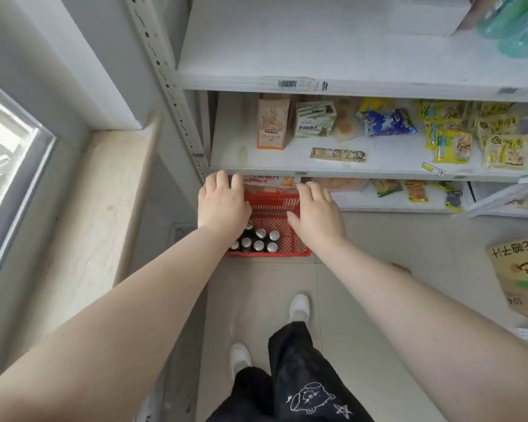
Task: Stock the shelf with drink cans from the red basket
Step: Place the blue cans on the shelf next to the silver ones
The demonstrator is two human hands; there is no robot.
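Observation:
A red plastic basket (282, 222) stands on the floor in front of the white shelf unit (363, 86). Several dark drink cans (258, 240) with silver tops stand upright in its near left part. My left hand (221, 204) hovers over the basket's left side, palm down, fingers apart, holding nothing. My right hand (316, 213) is over the basket's right side, also palm down with spread fingers and empty. Both hands partly hide the basket's rim. The upper shelf board is mostly bare on its left.
Snack packets (448, 138) and small boxes (273, 123) lie on the middle shelf, more packets on the lowest one. Green bottles (518, 22) stand top right. A cardboard box (521, 275) sits on the floor at right. A window sill (83, 214) runs along the left.

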